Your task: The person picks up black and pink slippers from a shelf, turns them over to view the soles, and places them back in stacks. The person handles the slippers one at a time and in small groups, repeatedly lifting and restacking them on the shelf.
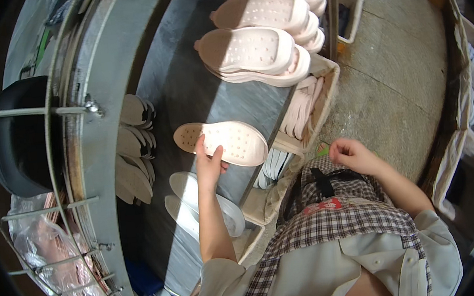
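My left hand [210, 165] grips a pale pink shoe sole [236, 142] by its near edge, over the grey work surface [167, 106]. Thumb and forefinger lie on its studded face, while the other fingers are partly hidden beneath. Just nearer than that hand, two white soles [229, 211] rest side by side on the surface. Farther off stand several stacks of pink soles [247, 50] with dimpled faces. My right hand [353, 155] is held in front of the checked apron, fingers curled in, with no object visible in it.
White bins with soles [304, 104] line the surface's right edge. On the left, more soles [134, 175] sit beside a grey metal frame with a wire rack [51, 148] and a plastic bag [58, 251]. Lined crates [460, 121] stand across the concrete floor [389, 70].
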`<action>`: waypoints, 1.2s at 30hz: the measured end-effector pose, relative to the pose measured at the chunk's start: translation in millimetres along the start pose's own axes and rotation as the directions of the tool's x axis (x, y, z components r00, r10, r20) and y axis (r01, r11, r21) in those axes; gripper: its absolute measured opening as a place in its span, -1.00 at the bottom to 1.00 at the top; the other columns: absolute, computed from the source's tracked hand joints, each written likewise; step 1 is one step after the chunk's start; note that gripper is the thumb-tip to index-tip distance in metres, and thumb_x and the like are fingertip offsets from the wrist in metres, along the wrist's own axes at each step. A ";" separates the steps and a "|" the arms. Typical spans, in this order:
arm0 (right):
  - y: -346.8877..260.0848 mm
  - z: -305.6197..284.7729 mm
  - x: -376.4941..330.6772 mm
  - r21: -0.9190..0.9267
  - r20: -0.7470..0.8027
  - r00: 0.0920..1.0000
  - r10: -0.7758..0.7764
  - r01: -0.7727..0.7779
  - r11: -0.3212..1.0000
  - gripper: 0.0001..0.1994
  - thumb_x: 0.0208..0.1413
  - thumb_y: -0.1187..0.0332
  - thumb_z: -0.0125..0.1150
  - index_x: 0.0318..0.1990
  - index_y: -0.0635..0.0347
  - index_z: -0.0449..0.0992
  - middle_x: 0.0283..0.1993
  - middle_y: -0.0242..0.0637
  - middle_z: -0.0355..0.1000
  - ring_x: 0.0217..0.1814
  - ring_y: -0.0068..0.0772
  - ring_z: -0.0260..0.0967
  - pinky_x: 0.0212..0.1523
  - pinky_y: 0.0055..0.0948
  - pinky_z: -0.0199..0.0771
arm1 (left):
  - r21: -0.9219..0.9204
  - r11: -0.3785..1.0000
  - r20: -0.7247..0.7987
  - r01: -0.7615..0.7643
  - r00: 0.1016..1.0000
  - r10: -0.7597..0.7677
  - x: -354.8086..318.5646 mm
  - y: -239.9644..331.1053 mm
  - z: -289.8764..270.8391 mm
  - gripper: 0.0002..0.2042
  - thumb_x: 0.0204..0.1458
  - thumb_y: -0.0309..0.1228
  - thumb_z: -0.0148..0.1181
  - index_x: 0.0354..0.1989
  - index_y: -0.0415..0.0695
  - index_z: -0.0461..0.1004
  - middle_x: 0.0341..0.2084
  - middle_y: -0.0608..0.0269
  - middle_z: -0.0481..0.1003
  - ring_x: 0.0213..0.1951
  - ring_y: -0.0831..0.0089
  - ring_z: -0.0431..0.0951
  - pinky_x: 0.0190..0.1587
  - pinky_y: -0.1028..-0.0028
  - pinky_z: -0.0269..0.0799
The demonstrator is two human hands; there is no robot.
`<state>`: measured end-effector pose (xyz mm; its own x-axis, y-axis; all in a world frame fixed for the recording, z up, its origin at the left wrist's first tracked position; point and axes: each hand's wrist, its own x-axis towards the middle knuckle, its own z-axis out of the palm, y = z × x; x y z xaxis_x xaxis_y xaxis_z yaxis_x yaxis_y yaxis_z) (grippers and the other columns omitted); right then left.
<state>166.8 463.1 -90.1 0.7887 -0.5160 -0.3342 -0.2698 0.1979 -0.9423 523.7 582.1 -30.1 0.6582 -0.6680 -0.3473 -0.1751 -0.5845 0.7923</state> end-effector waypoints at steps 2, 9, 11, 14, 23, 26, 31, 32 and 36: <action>11.1 -6.5 -27.0 0.119 0.470 0.844 0.257 -0.349 0.929 -0.89 0.03 0.42 0.06 -0.33 0.23 0.47 -0.47 -0.39 0.41 -0.42 -0.59 0.31 -0.37 -0.58 0.33 | -0.174 0.985 0.031 0.007 1.000 -0.001 2.1 0.8 0.7 -0.50 0.11 -0.48 0.03 0.24 -0.15 0.06 -0.47 0.15 0.48 -0.68 0.56 0.43 -0.72 0.61 0.30; 112.4 57.8 -47.6 -0.545 0.265 0.856 0.444 -0.248 0.801 -0.67 0.06 0.29 0.02 -0.06 0.28 0.45 -0.09 0.09 0.43 0.00 0.05 0.37 0.02 -0.20 0.34 | -0.674 0.738 0.041 -0.027 0.996 0.074 -25.9 11.8 -2.3 -0.58 0.13 -0.50 0.00 0.18 -0.20 0.18 -0.30 0.12 0.50 -0.58 0.54 0.51 -0.71 0.61 0.41; 135.8 70.1 -56.2 -0.568 0.196 0.881 0.431 -0.256 0.782 -0.64 0.05 0.28 0.01 -0.05 0.30 0.43 -0.08 0.12 0.42 -0.01 0.07 0.37 0.00 -0.18 0.36 | -0.712 0.702 0.061 -0.032 0.992 0.107 -39.9 15.8 -1.7 -0.58 0.13 -0.51 0.00 0.18 -0.20 0.18 -0.29 0.11 0.50 -0.58 0.53 0.50 -0.71 0.61 0.40; 153.4 80.5 -85.4 -0.566 0.100 0.920 0.379 -0.261 0.782 -0.66 -0.01 0.31 0.01 -0.10 0.31 0.46 -0.10 0.11 0.43 -0.07 0.10 0.39 -0.06 -0.15 0.39 | -0.640 0.763 0.002 -0.088 0.993 0.116 -50.9 16.1 2.6 -0.58 0.12 -0.51 -0.02 0.19 -0.21 0.18 -0.30 0.13 0.50 -0.63 0.54 0.47 -0.75 0.63 0.33; 178.5 115.9 -229.6 -0.494 0.126 0.933 0.336 -0.235 0.837 -0.65 0.04 0.33 -0.01 -0.04 0.29 0.45 -0.10 0.04 0.45 -0.03 0.00 0.40 0.02 -0.24 0.36 | -0.251 0.941 0.074 -0.226 0.965 0.251 19.3 -28.9 22.2 -0.54 0.07 -0.46 0.01 0.19 -0.13 0.19 -0.65 0.28 0.41 -0.77 0.59 0.29 -0.79 0.58 0.12; 193.4 140.1 -257.0 -0.492 0.078 0.944 0.320 -0.243 0.836 -0.65 0.04 0.30 0.01 -0.05 0.28 0.46 -0.11 0.04 0.46 -0.05 0.05 0.39 -0.01 -0.23 0.37 | -0.049 0.944 0.052 -0.327 0.943 0.329 34.8 -19.8 39.8 -0.42 0.04 -0.34 0.09 0.25 -0.15 0.09 -0.54 0.17 0.45 -0.67 0.48 0.37 -0.67 0.48 0.24; 189.5 164.9 -284.7 -0.400 0.071 0.952 0.299 -0.247 0.883 -0.68 0.05 0.35 0.03 -0.06 0.31 0.44 -0.10 0.04 0.45 -0.04 0.03 0.39 -0.02 -0.23 0.37 | 0.268 0.770 -0.113 -0.579 0.775 0.622 -9.5 -14.0 32.6 -0.29 -0.04 -0.17 0.21 0.23 -0.25 0.08 -0.01 -0.28 0.36 0.09 -0.02 0.35 0.12 0.28 0.24; 184.2 166.5 -287.3 -0.386 0.062 0.947 0.316 -0.269 0.883 -0.68 0.06 0.36 0.03 -0.05 0.32 0.44 -0.09 0.04 0.44 -0.04 0.03 0.39 -0.02 -0.23 0.37 | 0.243 0.776 -0.178 -0.582 0.759 0.626 -22.8 -19.2 16.4 -0.33 -0.05 -0.21 0.23 0.20 -0.26 0.13 -0.04 -0.26 0.38 0.05 0.02 0.38 0.09 0.27 0.27; 164.0 174.3 -291.9 -0.235 0.002 0.967 0.253 -0.246 0.940 -0.70 0.08 0.40 0.08 -0.05 0.35 0.41 -0.13 -0.05 0.46 -0.07 -0.17 0.42 -0.04 -0.33 0.39 | 0.392 0.691 -0.436 -0.608 0.538 0.721 -84.5 -70.7 -86.3 -0.48 -0.10 -0.37 0.29 0.05 -0.33 0.30 -0.14 -0.11 0.45 -0.10 0.14 0.47 0.01 0.30 0.34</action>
<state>-11.3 791.5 -144.1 0.6956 -0.4476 -0.5620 -0.5776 0.1168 -0.8079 543.7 719.6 -13.4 0.5472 -0.5804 0.6031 -0.8079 -0.1778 0.5619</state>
